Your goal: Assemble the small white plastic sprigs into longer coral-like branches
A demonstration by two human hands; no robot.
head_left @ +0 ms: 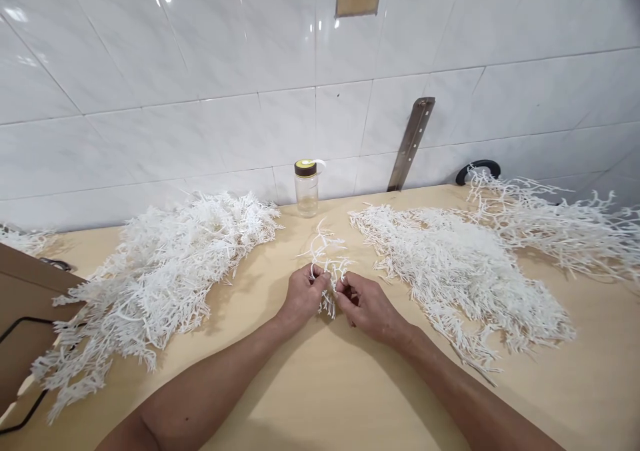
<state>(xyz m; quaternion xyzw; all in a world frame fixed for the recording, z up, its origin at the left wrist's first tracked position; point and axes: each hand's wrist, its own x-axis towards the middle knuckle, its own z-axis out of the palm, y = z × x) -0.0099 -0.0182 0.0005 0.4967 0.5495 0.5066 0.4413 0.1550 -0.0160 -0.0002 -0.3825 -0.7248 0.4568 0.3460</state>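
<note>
Above the middle of the table, my left hand (pixel 306 296) pinches a white branching plastic sprig (pixel 325 241). Close beside it, my right hand (pixel 367 302) has its fingers closed on the same sprig's right side. Thin curly twigs rise above both hands, and denser tips hang down between them. The exact spots gripped are hidden by the fingers. To the left lies a large heap of white sprigs (pixel 170 271). On the right is another flat pile of white sprigs (pixel 465 258).
A clear jar (pixel 307 194) with a dark and yellow lid stands near the wall. A metal angle bar (pixel 411 144) leans on the tiles. Longer white branches (pixel 565 228) lie far right, by a black ring (pixel 479 171). A brown cardboard box (pixel 30 318) is at left.
</note>
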